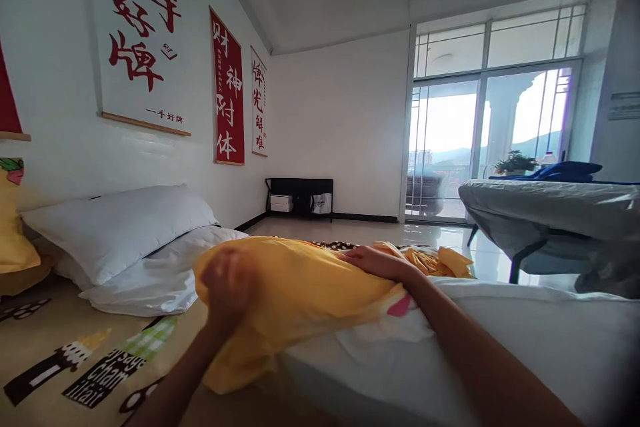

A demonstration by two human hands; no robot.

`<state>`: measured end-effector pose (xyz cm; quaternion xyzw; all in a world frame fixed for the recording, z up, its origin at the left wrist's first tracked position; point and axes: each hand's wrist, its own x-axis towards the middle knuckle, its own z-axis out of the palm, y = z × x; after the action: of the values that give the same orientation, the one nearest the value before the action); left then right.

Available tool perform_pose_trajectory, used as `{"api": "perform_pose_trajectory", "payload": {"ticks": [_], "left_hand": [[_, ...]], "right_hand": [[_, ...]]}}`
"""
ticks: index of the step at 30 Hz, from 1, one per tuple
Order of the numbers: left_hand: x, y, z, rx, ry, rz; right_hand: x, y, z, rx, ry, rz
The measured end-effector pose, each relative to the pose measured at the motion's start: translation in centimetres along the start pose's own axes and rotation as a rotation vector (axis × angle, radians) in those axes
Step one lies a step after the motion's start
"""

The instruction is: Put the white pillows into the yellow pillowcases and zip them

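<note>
A yellow pillowcase (295, 280) is drawn partly over a white pillow (350, 363) in front of me. The pillow's lower side shows white below the case, and a pink patch marks the case's right end. My left hand (230, 280) is blurred by motion but looks curled closed on the left end of the yellow cloth. At the far right edge of the case, my right hand (375, 261) has its fingers bent over the fabric, gripping it; the fingertips are partly hidden.
Two white pillows (135, 227) lie at the left on a patterned bed sheet (45, 320). More yellow cloth (440, 261) is bunched beyond my right hand. White bedding (540, 327) spreads at the right, near a plastic-covered table (540, 197). A black rack (300, 197) stands by the wall.
</note>
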<state>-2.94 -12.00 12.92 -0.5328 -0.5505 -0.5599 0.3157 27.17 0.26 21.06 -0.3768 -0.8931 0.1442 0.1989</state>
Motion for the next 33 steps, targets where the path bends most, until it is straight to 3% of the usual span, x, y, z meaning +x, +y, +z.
{"api": "perform_pose_trajectory", "payload": {"ticks": [1,3,5,6,7,8,9,13,15,18,20,25,28,31,33], "left_hand": [[0.6,-2.2,-0.2,0.010,0.073,-0.192],[1.3,-5.6,-0.6,-0.075,0.085,-0.559],[1.6,-7.2,-0.9,-0.333,-0.128,-0.753],[1.6,-7.5,-1.0,-0.474,-0.268,-0.783],[1.6,-7.4,-1.1,-0.581,-0.376,-0.774],[1.8,-7.2,-1.1,-0.644,-0.412,-0.752],[2.2,-6.9,-1.0,-0.665,-0.367,-0.731],[5.7,-5.6,-1.1,-0.623,0.126,-0.638],[8.0,-5.1,-1.4,-0.609,0.200,-0.586],[10.3,-3.8,-1.9,-0.604,0.174,-0.496],[10.8,-2.3,-2.1,-0.590,0.090,-0.463],[10.2,1.1,-2.2,-0.582,-0.072,-0.420],[10.0,1.3,-2.2,-0.594,-0.075,-0.416],[10.1,0.5,-2.2,-0.661,-0.059,-0.443],[10.0,0.0,-2.1,-0.699,-0.086,-0.450]], "right_hand": [[0.0,-0.3,-0.4,0.013,-0.012,0.025],[-0.1,-0.9,-1.2,-0.009,0.064,0.052],[-0.3,-1.7,-1.8,-0.092,0.239,0.017],[-0.5,-2.0,-2.0,-0.150,0.320,-0.013],[-0.8,-2.3,-2.1,-0.213,0.387,-0.037],[-1.2,-2.6,-2.1,-0.275,0.434,-0.050],[-1.5,-2.8,-2.0,-0.322,0.453,-0.053],[-3.0,-2.5,-1.8,-0.382,0.370,-0.004],[-3.6,-2.1,-1.9,-0.390,0.338,0.047],[-4.6,-1.9,-2.5,-0.443,0.286,0.072],[-5.1,-1.9,-3.2,-0.518,0.253,0.076],[-5.7,-1.4,-4.7,-0.686,0.432,0.160],[-5.7,-0.4,-4.7,-0.760,0.398,0.116],[-5.9,0.9,-4.8,-0.705,0.450,0.093],[-6.1,1.7,-5.0,-0.606,0.327,0.068]]}}
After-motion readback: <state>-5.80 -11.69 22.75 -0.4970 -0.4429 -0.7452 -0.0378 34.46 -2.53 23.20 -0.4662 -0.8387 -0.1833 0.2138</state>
